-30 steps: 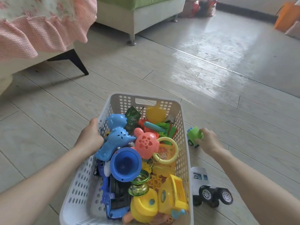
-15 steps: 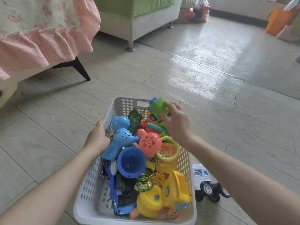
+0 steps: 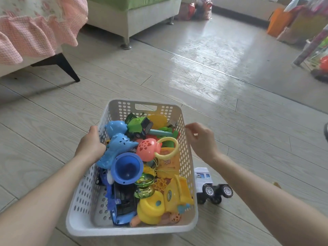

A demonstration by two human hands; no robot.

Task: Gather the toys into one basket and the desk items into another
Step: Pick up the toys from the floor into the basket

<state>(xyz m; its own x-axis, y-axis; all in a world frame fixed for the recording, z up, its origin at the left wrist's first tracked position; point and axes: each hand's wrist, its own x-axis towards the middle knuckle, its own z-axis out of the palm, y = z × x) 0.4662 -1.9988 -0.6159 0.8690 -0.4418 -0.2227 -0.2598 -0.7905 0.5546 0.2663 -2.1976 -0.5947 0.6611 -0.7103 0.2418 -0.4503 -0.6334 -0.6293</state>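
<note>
A white perforated basket (image 3: 185,157) stands on the wooden floor, packed with several plastic toys. A small green toy car (image 3: 140,125) lies on top near the far end, beside a blue dinosaur toy (image 3: 117,139) and a pink rattle (image 3: 150,150). My left hand (image 3: 91,144) grips the basket's left rim. My right hand (image 3: 200,139) hovers just outside the right rim, fingers loosely curled and holding nothing. A white toy truck (image 3: 207,183) with black wheels sits on the floor right of the basket, below my right forearm.
A pink-skirted bed with a black leg (image 3: 62,66) stands at the back left. A white sofa base (image 3: 131,20) is behind the basket. An orange bag (image 3: 276,22) and other clutter sit at the far right. Bare floor lies ahead.
My right hand picked the green car off the floor, carried it over the basket and let it go inside. That hand has since drawn back to the right rim.
</note>
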